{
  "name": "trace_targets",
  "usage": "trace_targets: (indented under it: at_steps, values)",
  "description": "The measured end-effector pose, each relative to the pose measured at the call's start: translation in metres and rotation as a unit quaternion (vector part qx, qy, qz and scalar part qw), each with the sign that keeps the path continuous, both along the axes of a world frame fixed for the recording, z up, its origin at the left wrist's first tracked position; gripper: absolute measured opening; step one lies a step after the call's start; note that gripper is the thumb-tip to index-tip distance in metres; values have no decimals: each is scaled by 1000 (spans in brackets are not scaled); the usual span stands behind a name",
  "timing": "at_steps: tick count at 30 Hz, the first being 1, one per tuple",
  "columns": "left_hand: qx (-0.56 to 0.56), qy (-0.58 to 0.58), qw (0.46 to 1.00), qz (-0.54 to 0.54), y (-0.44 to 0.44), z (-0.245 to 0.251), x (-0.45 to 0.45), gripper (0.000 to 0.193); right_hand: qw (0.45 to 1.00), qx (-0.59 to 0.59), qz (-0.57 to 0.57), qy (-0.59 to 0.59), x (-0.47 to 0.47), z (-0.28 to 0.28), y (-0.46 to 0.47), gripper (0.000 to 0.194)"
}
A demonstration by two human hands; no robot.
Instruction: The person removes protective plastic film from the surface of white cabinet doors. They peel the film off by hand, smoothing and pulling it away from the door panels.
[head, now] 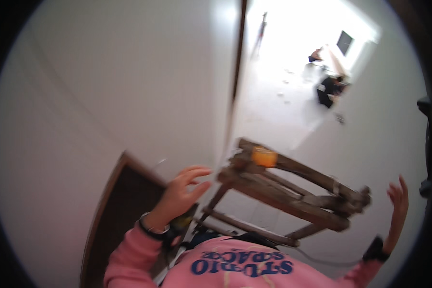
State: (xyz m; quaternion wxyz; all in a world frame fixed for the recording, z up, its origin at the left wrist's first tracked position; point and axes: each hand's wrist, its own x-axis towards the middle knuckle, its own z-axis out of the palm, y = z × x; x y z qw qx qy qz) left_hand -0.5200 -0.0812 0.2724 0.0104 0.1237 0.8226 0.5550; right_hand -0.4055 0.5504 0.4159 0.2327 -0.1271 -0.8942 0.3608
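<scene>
Just in front of my body stands a brown wooden frame [288,201], like a sawhorse or rough stand, tilted in the view. An orange object [264,157] lies on its upper left end; blur hides what it is. My left hand [183,190] is raised to the left of the frame, fingers apart and curved, holding nothing. At the far right my right hand [398,198] is lifted beyond the frame's other end, fingers spread, with nothing seen in it. Both wrists wear dark bands below pink sleeves.
A pale wall [129,90] fills the left side, with a dark doorway [126,208] low on it. Another wall [385,118] runs along the right. Farther off, a person in dark clothes [325,91] is low by the right wall. A cable [320,262] lies near the frame's foot.
</scene>
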Motion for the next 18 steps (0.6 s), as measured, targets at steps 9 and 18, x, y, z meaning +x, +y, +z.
trace_targets:
  at_steps: [9, 18]
  values:
    - [-87, -103, 988, -78, -19, -110, 50, 36, 903, -177, -21, -390, -9, -182, 55, 58]
    - [-169, -116, 977, 60, -18, -183, 105, 37, 817, -101, 11, -568, -13, -192, 26, 58]
